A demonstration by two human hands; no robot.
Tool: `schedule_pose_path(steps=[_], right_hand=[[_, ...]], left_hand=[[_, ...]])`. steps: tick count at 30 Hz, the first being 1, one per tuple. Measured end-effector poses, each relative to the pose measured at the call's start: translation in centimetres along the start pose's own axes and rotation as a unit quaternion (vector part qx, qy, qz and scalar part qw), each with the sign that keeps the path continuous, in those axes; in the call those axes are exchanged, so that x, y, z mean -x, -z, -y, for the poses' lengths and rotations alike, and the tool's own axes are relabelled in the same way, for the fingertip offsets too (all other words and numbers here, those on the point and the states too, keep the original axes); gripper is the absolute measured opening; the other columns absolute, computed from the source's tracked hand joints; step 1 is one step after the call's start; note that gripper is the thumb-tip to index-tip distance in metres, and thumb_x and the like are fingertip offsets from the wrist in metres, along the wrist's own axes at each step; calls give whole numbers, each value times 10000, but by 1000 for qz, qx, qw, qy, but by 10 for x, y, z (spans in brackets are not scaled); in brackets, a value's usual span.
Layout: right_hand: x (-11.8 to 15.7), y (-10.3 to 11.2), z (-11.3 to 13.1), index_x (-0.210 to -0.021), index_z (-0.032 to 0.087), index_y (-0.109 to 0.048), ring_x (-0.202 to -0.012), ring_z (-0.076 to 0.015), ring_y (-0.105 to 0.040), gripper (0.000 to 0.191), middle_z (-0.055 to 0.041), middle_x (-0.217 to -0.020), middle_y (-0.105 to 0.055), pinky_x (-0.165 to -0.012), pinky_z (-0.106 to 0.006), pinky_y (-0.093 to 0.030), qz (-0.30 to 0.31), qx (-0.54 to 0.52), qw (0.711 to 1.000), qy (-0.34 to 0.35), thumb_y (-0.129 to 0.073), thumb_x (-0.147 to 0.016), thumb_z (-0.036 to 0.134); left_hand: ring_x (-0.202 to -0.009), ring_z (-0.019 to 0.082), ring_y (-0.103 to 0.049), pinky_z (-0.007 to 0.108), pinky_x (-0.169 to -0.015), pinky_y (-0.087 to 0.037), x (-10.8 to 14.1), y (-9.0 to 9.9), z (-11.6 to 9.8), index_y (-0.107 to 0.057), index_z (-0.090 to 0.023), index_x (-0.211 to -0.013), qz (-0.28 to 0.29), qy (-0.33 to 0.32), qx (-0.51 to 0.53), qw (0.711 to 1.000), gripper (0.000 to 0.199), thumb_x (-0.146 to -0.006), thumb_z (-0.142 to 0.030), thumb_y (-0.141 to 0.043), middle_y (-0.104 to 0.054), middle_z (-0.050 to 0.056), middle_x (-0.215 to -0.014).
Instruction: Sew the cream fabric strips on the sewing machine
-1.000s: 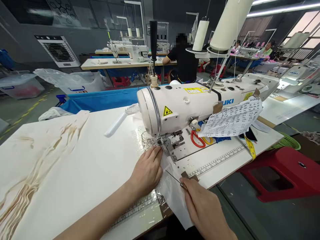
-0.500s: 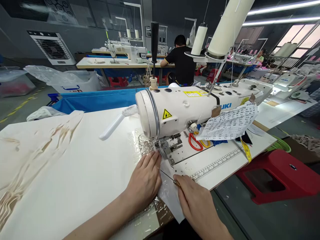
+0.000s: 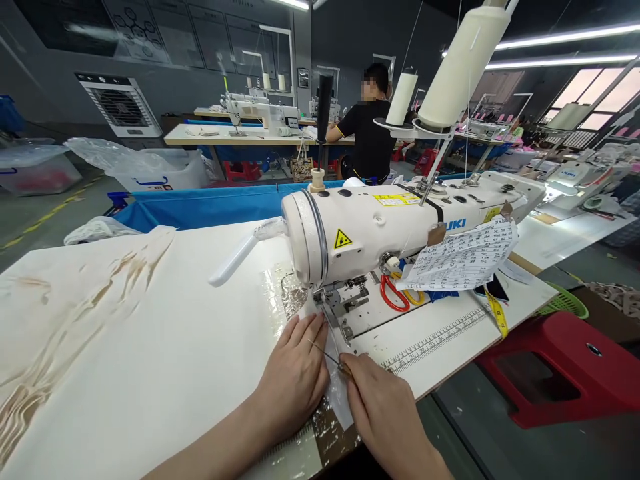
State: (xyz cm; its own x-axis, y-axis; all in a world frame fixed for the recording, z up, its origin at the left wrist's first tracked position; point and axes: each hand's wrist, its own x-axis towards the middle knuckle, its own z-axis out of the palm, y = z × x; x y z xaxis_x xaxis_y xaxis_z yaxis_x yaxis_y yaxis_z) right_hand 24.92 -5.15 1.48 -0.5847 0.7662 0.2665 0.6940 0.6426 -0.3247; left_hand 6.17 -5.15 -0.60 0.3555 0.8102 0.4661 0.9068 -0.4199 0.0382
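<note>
My left hand (image 3: 295,370) lies flat with its fingers stretched out, pressing a thin white fabric piece (image 3: 341,403) on the table just in front of the needle area. In my right hand (image 3: 383,403), the fingers are wrapped round an awl (image 3: 326,354); most of its handle is hidden. The thin metal shaft points left, its tip by the fingers of my left hand. Beyond both hands stands a white sewing machine (image 3: 360,230), the fabric's far end reaching its presser foot. Red-handled scissors (image 3: 391,297) rest under the machine's arm.
Cream fabric pieces (image 3: 95,293) lie at the left of the white table (image 3: 200,347). A handwritten sheet (image 3: 463,257) hangs on the machine, above a yellow tape measure (image 3: 497,315). A red stool (image 3: 570,360) stands at right. Another person (image 3: 370,140) sits behind.
The fabric's near end has drawn slightly towards the machine. The awl's tip now shows over the left hand's fingers. The view has shifted a little, and the person behind has turned their head.
</note>
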Motion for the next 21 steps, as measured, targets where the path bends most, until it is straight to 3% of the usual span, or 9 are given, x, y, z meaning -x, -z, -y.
schedule_pose_path(steps=[5, 11, 17, 21], right_hand=[[-9, -5, 0, -1166, 184, -562, -794, -245, -706, 330, -74, -960, -702, -625, -321, -514, 2, -1, 1000, -5, -405, -912, 44], [-19, -7, 4, -1138, 151, -589, -780, -239, -722, 302, -103, -970, -730, -605, -289, -513, -5, 4, 1000, -17, -424, -909, 44], [-12, -9, 5, -1181, 134, -595, -779, -248, -734, 319, -95, -934, -751, -641, -317, -539, -13, -111, 993, -44, -364, -962, 112], [-3, -9, 8, -1183, 121, -598, -802, -258, -733, 329, -110, -950, -754, -658, -328, -529, -19, -144, 988, -55, -347, -973, 151]], left_hand=[[-1284, 331, -473, 523, -1119, -365, -5, 2, 5, -596, -76, -1275, 3, 10, -12, 1000, 426, -907, -188, -413, -573, 175, -1338], [-1176, 335, -513, 532, -1030, -449, -13, 6, 14, -606, -80, -1251, 15, 35, -9, 999, 405, -878, -155, -467, -594, 184, -1203], [-1287, 315, -479, 533, -1125, -358, -13, 2, 33, -620, -113, -1249, 19, 12, -52, 998, 426, -880, -36, -424, -613, 150, -1279], [-1272, 316, -490, 508, -1118, -364, -13, 8, 29, -626, -73, -1235, 10, 3, -64, 998, 401, -908, -47, -393, -625, 160, -1260]])
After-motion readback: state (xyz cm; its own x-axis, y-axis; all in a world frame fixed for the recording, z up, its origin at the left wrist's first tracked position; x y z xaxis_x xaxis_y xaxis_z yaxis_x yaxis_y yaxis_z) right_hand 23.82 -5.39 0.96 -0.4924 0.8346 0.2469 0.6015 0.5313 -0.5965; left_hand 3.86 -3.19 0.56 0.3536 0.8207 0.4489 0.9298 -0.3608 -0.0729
